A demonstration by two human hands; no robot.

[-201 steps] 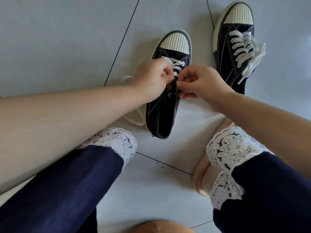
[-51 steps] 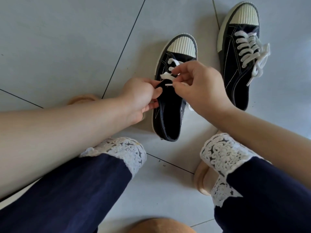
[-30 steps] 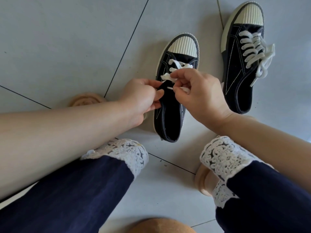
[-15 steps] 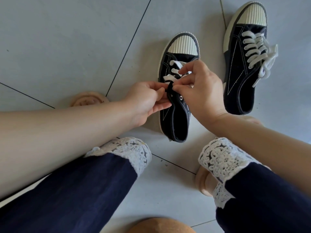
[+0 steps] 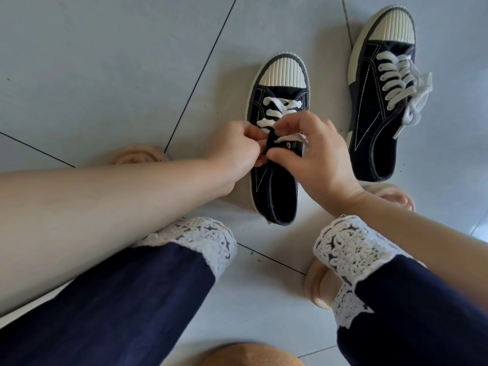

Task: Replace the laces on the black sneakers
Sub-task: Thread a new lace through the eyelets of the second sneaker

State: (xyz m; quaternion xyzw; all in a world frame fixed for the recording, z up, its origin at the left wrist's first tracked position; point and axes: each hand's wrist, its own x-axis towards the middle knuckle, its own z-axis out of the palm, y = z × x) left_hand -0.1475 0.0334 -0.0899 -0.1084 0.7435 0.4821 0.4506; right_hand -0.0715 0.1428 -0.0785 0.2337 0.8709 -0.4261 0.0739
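Two black canvas sneakers with cream ribbed toe caps stand on the grey tile floor. The near sneaker point(image 5: 274, 191) is laced only through its front eyelets with a white lace point(image 5: 277, 109). My left hand point(image 5: 237, 149) pinches the sneaker's left eyelet flap. My right hand point(image 5: 314, 151) pinches the lace and the flap on the right side, with a strand running under its fingers. The far sneaker point(image 5: 377, 112) at the upper right is fully laced in white, and its ends lie loose.
My knees in dark blue trousers with white lace cuffs point(image 5: 200, 241) fill the lower frame. Beige slippers point(image 5: 137, 154) sit under my feet at left and right point(image 5: 317, 286). A tan rounded object point(image 5: 250, 355) shows at the bottom edge.
The lace now crosses one more row on the near sneaker. My right hand has dropped lower over the shoe's middle, and my left hand has moved in against the left flap.
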